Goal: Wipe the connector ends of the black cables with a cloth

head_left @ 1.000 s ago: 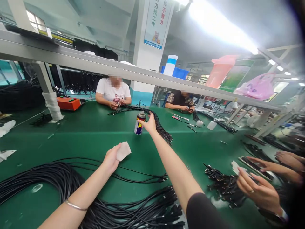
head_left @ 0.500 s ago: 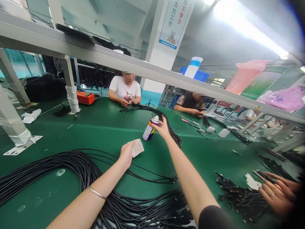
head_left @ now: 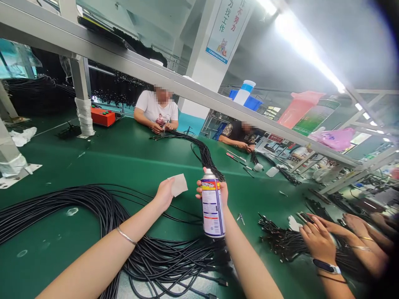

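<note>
**A:** Notebook entry. What has the right hand (head_left: 215, 192) got?

**B:** A spray can (head_left: 213, 207), held up off the surface, tilted with its cap end away from the wearer. The fingers (head_left: 199, 192) curl round the far side of the can, with the tips showing near the cap. My read is that this grip leaves the cap end clear.

**A:** And the left hand (head_left: 163, 194)?

**B:** Its fingers are pressed together, pinching a pale wipe (head_left: 179, 185) against the thumb. The wipe stands clear of the green surface (head_left: 62, 160), probably to keep it off the cables.

**A:** What lies around the fingers?

**B:** A large heap of black cables (head_left: 77, 209) spreads below and left of the left fingers and runs under both forearms. A thinner bundle of cables (head_left: 204, 155) lies just past the right fingers, stretching toward a seated co-worker (head_left: 156, 109). Small metal parts (head_left: 240, 218) sit just right of the right fingers.

**A:** Whose hand is that further right?

**B:** A co-worker's hand (head_left: 316, 243), well apart from the right fingers, beside a pile of cable ends (head_left: 280, 243). Laying the cables out in separate heaps probably keeps them from tangling.
</note>
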{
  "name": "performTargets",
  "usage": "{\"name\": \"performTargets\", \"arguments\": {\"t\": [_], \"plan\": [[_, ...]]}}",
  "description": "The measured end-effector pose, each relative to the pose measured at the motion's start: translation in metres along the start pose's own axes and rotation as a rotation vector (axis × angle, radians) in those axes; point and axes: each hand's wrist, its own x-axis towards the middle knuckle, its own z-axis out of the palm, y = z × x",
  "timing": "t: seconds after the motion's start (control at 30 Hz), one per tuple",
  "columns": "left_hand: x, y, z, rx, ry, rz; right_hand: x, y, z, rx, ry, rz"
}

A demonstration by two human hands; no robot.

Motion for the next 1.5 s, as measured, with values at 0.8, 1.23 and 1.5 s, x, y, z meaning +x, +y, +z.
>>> {"name": "performTargets", "arguments": {"t": [0.8,1.23,1.5], "plan": [[0.006,-0.009,-0.008,0.215,-0.198,-0.112,-0.002,-0.004,0.015,-1.032,-0.146,-0.147],[0.009,-0.012,-0.010,0.137,-0.271,-0.076,0.001,0.001,0.009,-1.096,-0.138,-0.153],[-0.015,0.009,0.017,0.245,-0.344,0.296,0.009,0.002,0.024,-1.135,0.022,-0.448]]}}
